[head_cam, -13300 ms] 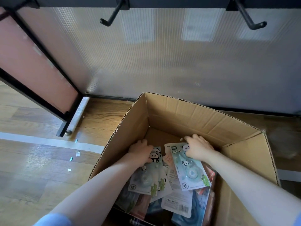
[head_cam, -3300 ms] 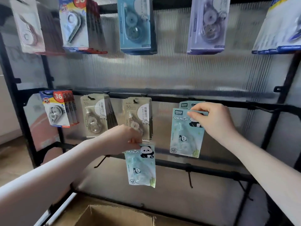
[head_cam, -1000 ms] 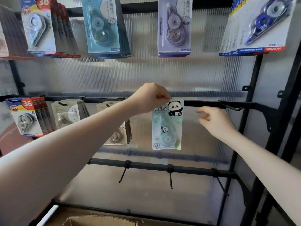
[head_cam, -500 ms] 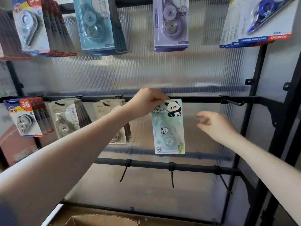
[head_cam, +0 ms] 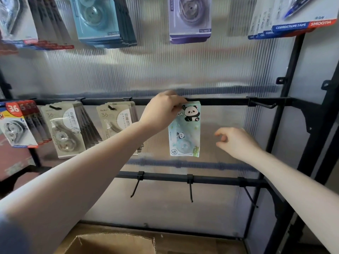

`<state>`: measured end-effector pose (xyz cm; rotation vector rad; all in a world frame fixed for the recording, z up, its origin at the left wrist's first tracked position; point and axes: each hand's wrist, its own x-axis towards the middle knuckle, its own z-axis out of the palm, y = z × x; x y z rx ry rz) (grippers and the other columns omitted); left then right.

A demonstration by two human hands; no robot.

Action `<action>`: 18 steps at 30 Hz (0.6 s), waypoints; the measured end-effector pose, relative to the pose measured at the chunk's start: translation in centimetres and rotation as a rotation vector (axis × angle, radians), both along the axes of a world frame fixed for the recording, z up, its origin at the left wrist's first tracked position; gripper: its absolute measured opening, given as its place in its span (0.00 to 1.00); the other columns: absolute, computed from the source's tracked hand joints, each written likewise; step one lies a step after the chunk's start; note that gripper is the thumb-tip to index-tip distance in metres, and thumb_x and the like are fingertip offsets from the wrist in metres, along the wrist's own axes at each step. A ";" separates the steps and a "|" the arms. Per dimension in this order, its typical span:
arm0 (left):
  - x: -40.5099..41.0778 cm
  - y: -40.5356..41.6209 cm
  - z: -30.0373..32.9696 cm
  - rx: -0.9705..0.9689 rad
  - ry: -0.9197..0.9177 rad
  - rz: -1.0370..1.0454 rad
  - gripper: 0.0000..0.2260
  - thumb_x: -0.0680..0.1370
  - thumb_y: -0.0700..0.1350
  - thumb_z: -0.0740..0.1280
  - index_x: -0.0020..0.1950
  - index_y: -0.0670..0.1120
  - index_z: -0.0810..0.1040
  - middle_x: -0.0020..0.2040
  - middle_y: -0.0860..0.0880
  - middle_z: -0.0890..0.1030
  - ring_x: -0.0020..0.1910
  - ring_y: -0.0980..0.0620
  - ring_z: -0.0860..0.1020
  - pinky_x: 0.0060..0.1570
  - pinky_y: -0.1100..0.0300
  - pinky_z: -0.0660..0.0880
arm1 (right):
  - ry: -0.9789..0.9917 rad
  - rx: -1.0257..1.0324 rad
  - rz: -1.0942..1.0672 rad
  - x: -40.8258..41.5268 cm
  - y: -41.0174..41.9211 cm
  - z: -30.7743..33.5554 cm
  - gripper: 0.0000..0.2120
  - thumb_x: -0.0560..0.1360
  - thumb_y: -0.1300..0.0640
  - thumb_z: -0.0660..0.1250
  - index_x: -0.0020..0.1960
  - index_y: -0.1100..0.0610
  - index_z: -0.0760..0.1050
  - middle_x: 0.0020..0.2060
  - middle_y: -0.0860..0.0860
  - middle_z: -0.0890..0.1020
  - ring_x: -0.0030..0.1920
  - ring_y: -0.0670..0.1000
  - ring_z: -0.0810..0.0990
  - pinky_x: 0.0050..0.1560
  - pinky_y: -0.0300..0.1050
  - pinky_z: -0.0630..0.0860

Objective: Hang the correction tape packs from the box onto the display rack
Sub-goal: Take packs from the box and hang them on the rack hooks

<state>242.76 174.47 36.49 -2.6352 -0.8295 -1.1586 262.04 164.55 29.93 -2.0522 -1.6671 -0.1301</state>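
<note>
On the middle rail (head_cam: 220, 101) of the display rack, at far left, hang red-topped packs (head_cam: 17, 123) marked 36, then two rows of beige packs (head_cam: 64, 129). The left hand (head_cam: 161, 112) reaches up to that rail and pinches the top left corner of a panda correction tape pack (head_cam: 185, 131), which hangs straight down at the rail. Just right of the pack, apart from it, the right hand (head_cam: 236, 142) hovers with loosely curled fingers, holding nothing. Further right an empty hook (head_cam: 262, 105) juts from the rail. The cardboard box (head_cam: 111, 243) sits on the floor below.
</note>
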 end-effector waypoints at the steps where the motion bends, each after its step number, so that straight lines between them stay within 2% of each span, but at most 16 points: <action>1: -0.1 0.0 -0.1 0.018 -0.005 -0.001 0.13 0.75 0.38 0.66 0.58 0.46 0.80 0.51 0.45 0.78 0.52 0.44 0.76 0.51 0.53 0.72 | -0.006 -0.017 -0.003 -0.1 0.0 -0.2 0.15 0.76 0.56 0.64 0.63 0.51 0.74 0.52 0.51 0.80 0.48 0.51 0.77 0.48 0.43 0.74; 6: -0.6 -0.1 -0.5 0.136 0.005 0.014 0.14 0.74 0.39 0.67 0.60 0.44 0.78 0.54 0.44 0.77 0.54 0.42 0.74 0.53 0.55 0.68 | -0.037 -0.086 -0.020 -0.8 0.1 -0.6 0.15 0.77 0.57 0.63 0.63 0.52 0.74 0.57 0.52 0.79 0.54 0.53 0.78 0.55 0.47 0.75; 10: -1.9 -0.7 -0.9 0.227 0.054 0.012 0.18 0.71 0.39 0.70 0.61 0.42 0.77 0.54 0.42 0.77 0.52 0.40 0.74 0.52 0.50 0.72 | -0.081 -0.138 -0.038 -1.2 -0.1 -0.5 0.14 0.77 0.56 0.62 0.63 0.52 0.74 0.60 0.51 0.78 0.58 0.52 0.76 0.56 0.45 0.73; 14: -5.1 -2.0 -3.4 0.228 0.073 0.004 0.17 0.71 0.39 0.70 0.59 0.41 0.77 0.53 0.42 0.78 0.52 0.41 0.75 0.50 0.51 0.74 | -0.064 -0.091 -0.057 -1.8 -1.0 -1.5 0.13 0.77 0.56 0.62 0.60 0.50 0.76 0.58 0.49 0.79 0.58 0.52 0.76 0.59 0.45 0.71; 18: -10.3 -2.9 -8.9 0.175 0.164 0.037 0.17 0.70 0.41 0.72 0.58 0.42 0.77 0.52 0.44 0.78 0.50 0.43 0.77 0.48 0.52 0.76 | -0.079 -0.128 -0.008 -4.0 -1.2 -4.5 0.11 0.75 0.55 0.62 0.55 0.46 0.77 0.51 0.48 0.80 0.52 0.54 0.77 0.50 0.46 0.74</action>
